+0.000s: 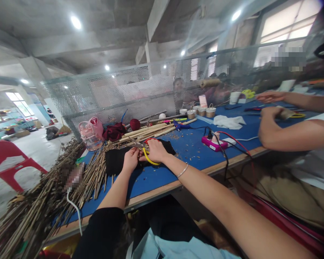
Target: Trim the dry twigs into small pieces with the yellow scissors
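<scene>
My right hand [156,151] is closed round the handles of a pair of shears [149,160], yellow below and red above. Their metal blades point left, above the fingertips of my left hand [130,160]. My left hand is pinched just beside the shears; whatever its fingertips hold is too small to make out. Under both hands lies a black cloth [113,162] on the blue tabletop [148,180]. Thin cut sticks [97,172] are spread to the left, and thicker pale sticks [153,128] lie behind my hands.
A large pile of dry twigs [29,212] covers the table's left end. Behind stand a pink clear bottle [91,133] and a dark red yarn ball [135,124]. A blue glue gun [180,125] and purple power strip [214,143] trail cables. A co-worker's arm [294,129] is at right.
</scene>
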The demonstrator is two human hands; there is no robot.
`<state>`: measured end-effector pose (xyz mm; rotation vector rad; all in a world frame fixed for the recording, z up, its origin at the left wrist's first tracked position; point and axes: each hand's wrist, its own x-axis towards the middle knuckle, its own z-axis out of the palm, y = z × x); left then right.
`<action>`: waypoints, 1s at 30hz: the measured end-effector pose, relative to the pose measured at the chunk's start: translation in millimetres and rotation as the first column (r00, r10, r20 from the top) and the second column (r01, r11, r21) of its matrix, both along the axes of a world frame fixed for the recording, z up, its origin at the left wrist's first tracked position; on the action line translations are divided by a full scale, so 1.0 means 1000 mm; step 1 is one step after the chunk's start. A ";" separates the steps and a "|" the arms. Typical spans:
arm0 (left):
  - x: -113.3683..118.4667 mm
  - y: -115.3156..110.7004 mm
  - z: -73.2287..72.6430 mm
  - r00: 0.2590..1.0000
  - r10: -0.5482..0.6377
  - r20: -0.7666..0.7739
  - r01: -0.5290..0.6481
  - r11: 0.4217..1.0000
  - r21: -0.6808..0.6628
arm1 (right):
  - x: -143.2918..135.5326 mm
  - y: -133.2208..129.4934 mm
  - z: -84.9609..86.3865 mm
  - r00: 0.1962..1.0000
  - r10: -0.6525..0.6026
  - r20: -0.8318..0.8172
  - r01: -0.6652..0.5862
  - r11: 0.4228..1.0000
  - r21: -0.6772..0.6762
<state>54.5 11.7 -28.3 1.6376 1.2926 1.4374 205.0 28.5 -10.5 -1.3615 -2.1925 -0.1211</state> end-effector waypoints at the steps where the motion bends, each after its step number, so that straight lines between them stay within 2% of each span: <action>1: 0.000 0.000 0.000 1.000 0.013 -0.023 -0.013 1.000 0.011 | 0.000 0.000 0.001 1.000 -0.002 0.005 0.002 1.000 -0.008; 6: -0.004 0.001 0.000 0.991 0.082 -0.106 -0.077 0.996 0.052 | -0.003 -0.002 -0.001 1.000 -0.010 -0.013 0.008 0.986 -0.164; 11: -0.005 0.001 -0.002 0.984 0.126 -0.123 -0.120 0.991 0.061 | -0.005 -0.003 -0.002 0.998 -0.057 -0.024 0.051 0.981 -0.188; 16: -0.004 0.002 -0.002 0.989 0.125 -0.084 -0.124 0.992 0.009 | -0.006 -0.004 0.000 0.998 -0.056 0.006 0.056 0.973 -0.224; 24: -0.008 0.001 -0.001 0.978 0.205 -0.028 -0.206 0.977 -0.053 | -0.003 0.001 -0.003 0.997 -0.080 0.013 0.081 0.978 -0.192; 30: -0.007 0.004 -0.003 0.978 0.210 0.002 -0.209 0.975 -0.072 | -0.002 -0.001 -0.004 0.997 -0.079 -0.007 0.078 0.988 -0.133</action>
